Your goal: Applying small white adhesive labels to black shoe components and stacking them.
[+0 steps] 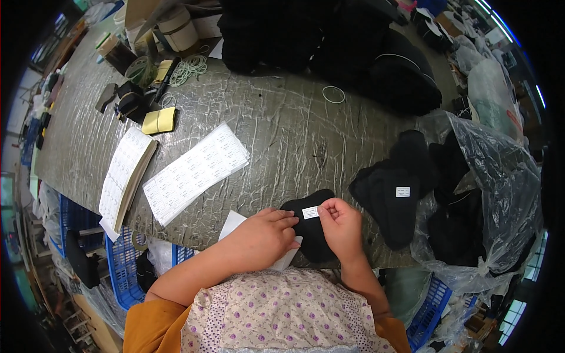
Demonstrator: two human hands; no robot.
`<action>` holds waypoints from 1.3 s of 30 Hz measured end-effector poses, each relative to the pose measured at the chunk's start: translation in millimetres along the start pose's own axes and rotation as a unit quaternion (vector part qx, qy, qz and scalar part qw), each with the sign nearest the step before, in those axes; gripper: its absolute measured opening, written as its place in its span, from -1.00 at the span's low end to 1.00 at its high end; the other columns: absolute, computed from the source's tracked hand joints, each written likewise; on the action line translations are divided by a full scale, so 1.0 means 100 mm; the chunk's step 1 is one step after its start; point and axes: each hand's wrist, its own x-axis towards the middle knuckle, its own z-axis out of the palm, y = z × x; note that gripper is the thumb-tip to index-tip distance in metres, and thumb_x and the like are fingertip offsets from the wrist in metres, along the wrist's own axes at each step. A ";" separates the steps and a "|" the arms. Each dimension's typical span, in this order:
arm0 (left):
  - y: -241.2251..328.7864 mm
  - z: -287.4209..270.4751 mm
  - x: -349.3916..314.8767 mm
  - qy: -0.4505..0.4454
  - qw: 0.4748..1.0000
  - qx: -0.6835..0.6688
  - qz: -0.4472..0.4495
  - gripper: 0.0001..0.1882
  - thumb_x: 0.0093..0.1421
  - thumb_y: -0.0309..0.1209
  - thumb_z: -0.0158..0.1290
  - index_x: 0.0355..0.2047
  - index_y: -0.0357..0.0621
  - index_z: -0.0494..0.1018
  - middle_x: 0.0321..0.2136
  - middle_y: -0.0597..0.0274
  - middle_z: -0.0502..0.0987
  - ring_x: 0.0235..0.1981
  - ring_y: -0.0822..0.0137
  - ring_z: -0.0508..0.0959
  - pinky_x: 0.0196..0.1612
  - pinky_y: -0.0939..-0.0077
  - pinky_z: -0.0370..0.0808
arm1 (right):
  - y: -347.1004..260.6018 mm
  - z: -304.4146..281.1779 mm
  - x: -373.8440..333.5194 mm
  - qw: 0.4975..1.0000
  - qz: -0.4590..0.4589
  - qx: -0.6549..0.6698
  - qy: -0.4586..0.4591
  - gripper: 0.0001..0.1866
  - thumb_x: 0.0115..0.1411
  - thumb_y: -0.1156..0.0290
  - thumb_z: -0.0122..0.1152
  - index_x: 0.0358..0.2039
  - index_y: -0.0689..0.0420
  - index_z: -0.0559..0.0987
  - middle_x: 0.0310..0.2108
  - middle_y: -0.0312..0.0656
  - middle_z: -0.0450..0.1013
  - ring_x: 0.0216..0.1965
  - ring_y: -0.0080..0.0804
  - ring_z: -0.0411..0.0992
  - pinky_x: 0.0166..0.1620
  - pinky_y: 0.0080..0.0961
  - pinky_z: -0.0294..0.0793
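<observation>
A black, insole-shaped piece (318, 241) lies at the table's near edge, in front of me. My right hand (342, 228) pinches the right edge of a small white label (309, 212) resting on its upper part. My left hand (263, 236) has its fingers curled together, the tips at the left edge of the black piece. White paper (231, 223) sticks out on both sides of this hand, which seems to grip it; the middle is hidden. To the right, more black pieces (376, 200) overlap in a pile, the top one bearing a similar label (402, 192).
Printed label sheets (197, 172) and a thick label stack (125, 179) lie left. Behind them are a yellow pad (159, 120), rubber bands (188, 69) and jars (115, 52). Black bundles (329, 41) fill the back. A clear plastic bag (497, 176) with black pieces stands right; blue crates (122, 267) sit below.
</observation>
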 end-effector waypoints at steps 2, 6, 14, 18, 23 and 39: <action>0.01 -0.01 0.03 0.007 1.000 0.012 0.012 -0.72 0.18 -0.26 0.05 -0.41 -0.29 0.53 -0.04 0.01 0.54 0.02 0.10 0.48 0.09 0.26 0.34 | 0.00 0.01 0.00 1.000 0.005 0.005 0.009 -0.95 0.15 0.59 0.20 -0.44 0.29 0.53 -0.59 -0.30 0.46 -0.58 -0.71 0.36 -0.50 -0.69 0.34; 0.04 -0.04 0.11 -0.039 0.998 0.055 -0.001 -0.64 0.16 -0.23 0.09 -0.18 -0.27 0.55 -0.04 0.20 0.55 -0.04 0.28 0.49 0.06 0.33 0.31 | 0.00 0.02 0.00 0.999 -0.005 -0.018 0.027 -0.92 0.11 0.57 0.23 -0.49 0.30 0.54 -0.61 -0.19 0.48 -0.61 -0.58 0.42 -0.50 -0.58 0.39; 0.01 0.03 0.11 -0.017 0.997 0.070 0.012 -0.76 0.15 -0.25 0.07 -0.47 -0.14 0.59 -0.03 0.21 0.56 -0.10 0.32 0.49 -0.03 0.31 0.33 | -0.06 0.02 0.01 0.998 0.020 -0.027 0.053 -0.70 0.06 0.61 0.31 -0.23 0.25 0.39 -0.60 -0.26 0.47 -0.56 -0.70 0.40 -0.50 -0.69 0.37; 0.03 0.02 0.12 -0.018 0.998 0.063 0.002 -0.74 0.16 -0.25 0.07 -0.43 -0.20 0.58 -0.03 0.22 0.55 -0.11 0.31 0.49 -0.02 0.29 0.33 | -0.06 0.02 0.02 0.995 0.014 -0.080 0.059 -0.64 0.02 0.58 0.35 -0.22 0.25 0.38 -0.64 -0.24 0.44 -0.59 -0.59 0.42 -0.50 -0.61 0.39; 0.02 0.00 0.12 -0.033 0.997 0.065 -0.013 -0.73 0.17 -0.25 0.06 -0.41 -0.22 0.57 -0.02 0.23 0.55 -0.11 0.31 0.48 -0.01 0.29 0.33 | -0.11 0.00 0.05 0.968 -0.067 -0.225 0.093 -0.65 -0.04 0.54 0.38 -0.27 0.26 0.41 -0.57 -0.16 0.39 -0.59 -0.33 0.41 -0.46 -0.44 0.41; -0.09 -0.10 -0.07 -0.035 0.992 -0.114 -0.034 -0.69 0.20 -0.43 0.01 -0.10 -0.37 0.45 0.02 0.02 0.49 0.14 0.01 0.36 0.17 0.12 0.25 | -0.10 -0.43 0.05 0.998 0.022 -0.026 0.059 -0.85 0.13 0.58 0.20 -0.39 0.22 0.37 -0.64 -0.22 0.35 -0.61 -0.57 0.26 -0.49 -0.55 0.28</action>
